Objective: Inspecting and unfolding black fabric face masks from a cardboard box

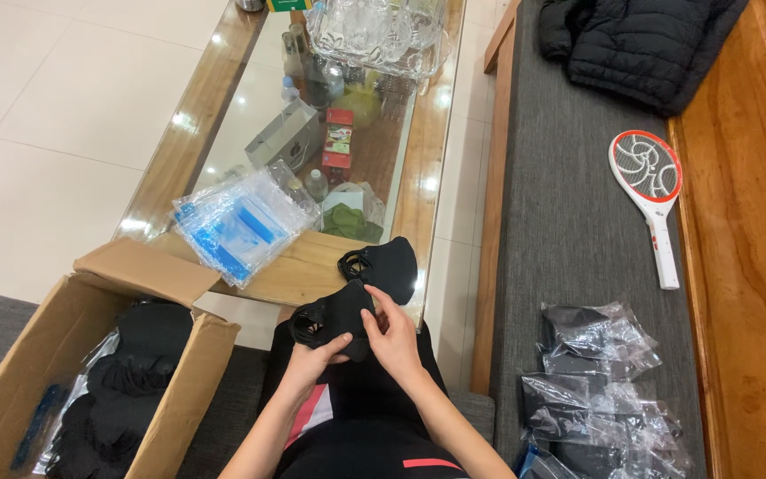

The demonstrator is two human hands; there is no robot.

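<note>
Black fabric face mask (334, 318), soft and moulded with looped ear straps bunched at its left end, is held above the person's lap just in front of the near edge of a glass-topped wooden coffee table (436, 133). From the head camera, the left hand (312, 362) grips the mask from beneath, fingers curled and closed on its lower edge, while the right hand (394, 335) pinches the mask's right side, thumb and fingers closed on the cloth. A second black mask (385, 266) of the same kind lies on the table's wooden end, just behind the held one and close to it; whether they touch cannot be told.

A stack of clear plastic bags with blue strips (239, 226) rests on the table to the left, overhanging the edge. Farther along the glass stand small bottles, a red box (339, 137) and a clear cut-glass tray (374, 31). At lower left an open brown cardboard box (64, 355) holds more dark masks. To the right, on a grey cushioned bench (569, 204), lies a heap of masks sealed in clear plastic bags (600, 390), with a white-and-red electric fly swatter (653, 200) beyond them and a black quilted jacket (636, 40) at the far end.
</note>
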